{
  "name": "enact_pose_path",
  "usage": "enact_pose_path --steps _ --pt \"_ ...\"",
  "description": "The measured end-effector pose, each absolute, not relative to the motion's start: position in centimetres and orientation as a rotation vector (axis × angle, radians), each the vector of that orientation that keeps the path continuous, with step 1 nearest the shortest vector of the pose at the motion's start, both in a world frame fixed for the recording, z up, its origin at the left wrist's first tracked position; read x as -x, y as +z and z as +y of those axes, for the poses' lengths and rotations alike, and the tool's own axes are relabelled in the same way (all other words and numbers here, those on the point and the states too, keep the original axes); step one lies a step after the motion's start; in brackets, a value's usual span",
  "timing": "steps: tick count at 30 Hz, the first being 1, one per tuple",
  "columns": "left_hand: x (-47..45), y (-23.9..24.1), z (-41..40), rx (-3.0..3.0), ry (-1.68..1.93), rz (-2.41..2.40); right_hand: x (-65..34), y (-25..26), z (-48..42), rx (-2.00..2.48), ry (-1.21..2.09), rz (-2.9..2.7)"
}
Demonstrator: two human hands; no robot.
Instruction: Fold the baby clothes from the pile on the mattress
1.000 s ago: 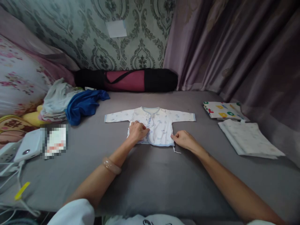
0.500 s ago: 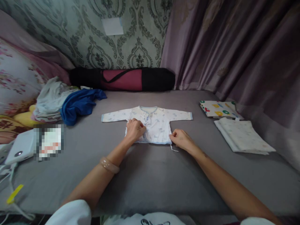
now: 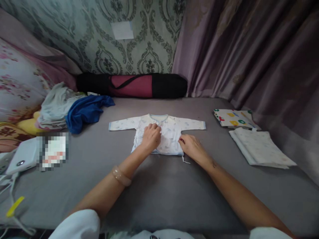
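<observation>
A small white baby shirt (image 3: 169, 141) with pale blue prints and blue trim lies spread on the grey bed sheet, its sleeves stretched out to both sides. On the front of it rests my left hand (image 3: 151, 136), fingers curled and closed on the cloth; the fingertips are partly hidden. My right hand (image 3: 193, 147) pinches the shirt's right side edge below the sleeve. From the lower right corner hangs a thin white tie string (image 3: 185, 160), free of both hands.
Folded white cloth (image 3: 261, 146) and a folded colourful printed cloth (image 3: 234, 118) lie at right. A black and maroon long bag (image 3: 132, 85) lines the wall. Blue cloth (image 3: 86, 111), a white device (image 3: 25, 156) and cables are at left.
My left hand has moved right and slightly up across the shirt front, uncovering its left side. The right hand has shifted slightly up along the shirt's side edge.
</observation>
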State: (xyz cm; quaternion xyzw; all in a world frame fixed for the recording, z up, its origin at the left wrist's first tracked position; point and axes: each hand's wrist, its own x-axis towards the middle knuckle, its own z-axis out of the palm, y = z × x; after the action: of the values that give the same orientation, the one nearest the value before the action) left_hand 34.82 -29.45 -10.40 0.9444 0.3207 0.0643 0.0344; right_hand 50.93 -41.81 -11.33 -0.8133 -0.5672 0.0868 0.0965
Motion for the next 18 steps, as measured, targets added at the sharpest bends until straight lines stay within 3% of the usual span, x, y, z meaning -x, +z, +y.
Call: enact_pose_path --steps 4,10,18 --pt "-37.8 -12.1 -29.7 -2.948 0.211 0.718 -49.4 -13.0 -39.4 2.276 0.113 -1.853" --pt "-37.5 -15.8 -28.4 -2.960 0.257 0.741 -49.0 -15.6 -39.7 2.276 0.180 -1.901" --pt "-37.0 -16.3 -27.7 -2.989 0.211 0.780 -49.5 -15.4 -40.4 2.306 0.175 -1.925"
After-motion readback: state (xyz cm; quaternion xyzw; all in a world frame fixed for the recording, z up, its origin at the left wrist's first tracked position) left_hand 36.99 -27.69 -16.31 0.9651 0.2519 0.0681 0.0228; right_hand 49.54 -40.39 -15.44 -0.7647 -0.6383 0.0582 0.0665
